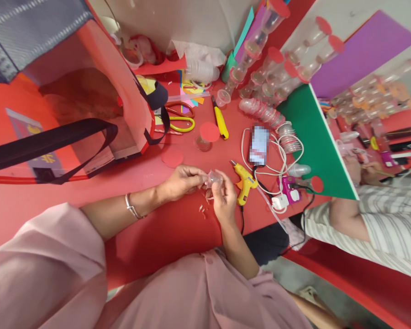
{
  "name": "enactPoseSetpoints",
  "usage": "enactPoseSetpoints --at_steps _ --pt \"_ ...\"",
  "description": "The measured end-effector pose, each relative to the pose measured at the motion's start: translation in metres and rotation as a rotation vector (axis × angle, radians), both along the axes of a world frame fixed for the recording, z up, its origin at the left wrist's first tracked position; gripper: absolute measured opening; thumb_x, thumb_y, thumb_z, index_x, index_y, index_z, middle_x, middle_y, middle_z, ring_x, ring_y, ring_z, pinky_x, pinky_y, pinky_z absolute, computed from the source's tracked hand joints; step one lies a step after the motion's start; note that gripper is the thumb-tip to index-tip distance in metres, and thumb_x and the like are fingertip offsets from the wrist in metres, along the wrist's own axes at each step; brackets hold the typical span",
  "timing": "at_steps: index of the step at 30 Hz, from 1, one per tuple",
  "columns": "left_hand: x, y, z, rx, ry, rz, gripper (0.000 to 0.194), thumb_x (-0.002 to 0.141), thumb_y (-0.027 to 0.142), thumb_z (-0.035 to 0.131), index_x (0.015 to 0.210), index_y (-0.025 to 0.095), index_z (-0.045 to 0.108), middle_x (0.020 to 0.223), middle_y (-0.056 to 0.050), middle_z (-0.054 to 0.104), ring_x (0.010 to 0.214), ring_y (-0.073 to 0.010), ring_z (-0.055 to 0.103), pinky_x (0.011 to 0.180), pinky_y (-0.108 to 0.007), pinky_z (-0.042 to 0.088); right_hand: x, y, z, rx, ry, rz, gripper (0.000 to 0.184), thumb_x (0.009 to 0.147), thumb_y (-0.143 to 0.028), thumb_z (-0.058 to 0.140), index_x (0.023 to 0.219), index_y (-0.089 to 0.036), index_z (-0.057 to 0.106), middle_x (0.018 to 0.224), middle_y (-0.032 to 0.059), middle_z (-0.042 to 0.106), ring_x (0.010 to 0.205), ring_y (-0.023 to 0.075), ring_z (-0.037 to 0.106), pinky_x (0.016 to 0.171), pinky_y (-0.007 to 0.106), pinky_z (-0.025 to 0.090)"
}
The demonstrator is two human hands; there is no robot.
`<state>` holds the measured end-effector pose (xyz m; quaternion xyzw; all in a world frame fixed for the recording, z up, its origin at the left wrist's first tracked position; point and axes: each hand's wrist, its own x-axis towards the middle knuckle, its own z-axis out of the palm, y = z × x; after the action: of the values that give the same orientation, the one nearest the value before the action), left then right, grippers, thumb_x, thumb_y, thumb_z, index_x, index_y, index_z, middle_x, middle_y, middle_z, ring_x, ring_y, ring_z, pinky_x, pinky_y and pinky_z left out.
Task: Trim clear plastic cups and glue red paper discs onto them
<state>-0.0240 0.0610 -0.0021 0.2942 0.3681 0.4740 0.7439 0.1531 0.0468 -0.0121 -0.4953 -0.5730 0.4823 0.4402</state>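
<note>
Over the red table, my right hand (225, 199) wraps its fingers around a small clear plastic cup (215, 177). The fingertips of my left hand (185, 182) are pinched together at the cup's left edge, where a pinkish ragged bit shows. Small pale scraps (202, 210) lie on the table below my hands. Just right of them rests a yellow glue gun (245, 183). Beyond my hands stands a clear cup (202, 143) with a red paper disc (209, 132) on it, and another red disc (172, 158) lies flat nearby.
A large red bag (133, 109) stands at the left. Scissors (181, 124) and a yellow cutter (220, 119) lie at the back. A phone (259, 145) and white cable are right, before a green divider (318, 137). Joined cups (253, 48) stand behind; a co-worker's arm (349, 219) is beyond.
</note>
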Motion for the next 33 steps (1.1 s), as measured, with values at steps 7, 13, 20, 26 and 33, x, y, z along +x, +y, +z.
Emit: enactPoseSetpoints --at_steps 7,13,20,26,33 --pt "0.0013 0.0014 0.0009 -0.029 -0.037 -0.041 0.029 0.072 0.037 0.084 0.070 0.011 0.070 0.054 0.002 0.056 0.038 -0.0036 0.036 0.039 -0.021 0.021 0.0045 -0.0008 -0.0025 -0.017 -0.072 0.035 0.039 0.103 -0.048 0.055 0.134 -0.024 0.063 0.095 0.0050 0.077 0.057 0.0126 0.065 0.053 0.025 0.058" --pt "-0.0033 0.0010 0.0007 0.021 -0.117 -0.092 0.031 0.084 0.041 0.072 0.073 0.012 0.069 0.051 0.003 0.048 0.041 -0.0060 0.035 0.041 -0.022 0.023 0.0022 -0.0006 -0.0032 -0.016 -0.088 0.040 0.042 0.103 -0.049 0.053 0.138 -0.026 0.061 0.097 0.0053 0.075 0.056 0.0121 0.064 0.051 0.025 0.057" --pt "-0.0019 0.0005 -0.0032 -0.006 -0.082 -0.065 0.033 0.083 0.042 0.077 0.069 0.014 0.067 0.047 0.004 0.046 0.039 -0.0061 0.033 0.040 -0.022 0.021 0.0012 -0.0008 -0.0017 -0.004 -0.086 0.045 0.041 0.102 -0.048 0.056 0.137 -0.026 0.061 0.091 0.0035 0.074 0.057 0.0130 0.064 0.052 0.026 0.058" --pt "-0.0029 0.0011 -0.0015 -0.015 -0.080 -0.074 0.031 0.083 0.040 0.076 0.070 0.012 0.068 0.052 0.002 0.050 0.040 -0.0053 0.033 0.041 -0.022 0.021 0.0010 -0.0012 0.0000 -0.015 -0.073 0.057 0.041 0.102 -0.047 0.057 0.138 -0.027 0.060 0.095 0.0041 0.076 0.061 0.0140 0.066 0.054 0.027 0.059" --pt "-0.0019 0.0007 0.0004 0.023 -0.037 -0.025 0.031 0.080 0.040 0.078 0.069 0.011 0.071 0.055 0.001 0.056 0.040 -0.0040 0.034 0.041 -0.023 0.020 -0.0011 -0.0024 0.0022 -0.021 -0.024 0.048 0.042 0.100 -0.046 0.062 0.137 -0.027 0.061 0.106 0.0069 0.076 0.077 0.0171 0.073 0.061 0.027 0.062"
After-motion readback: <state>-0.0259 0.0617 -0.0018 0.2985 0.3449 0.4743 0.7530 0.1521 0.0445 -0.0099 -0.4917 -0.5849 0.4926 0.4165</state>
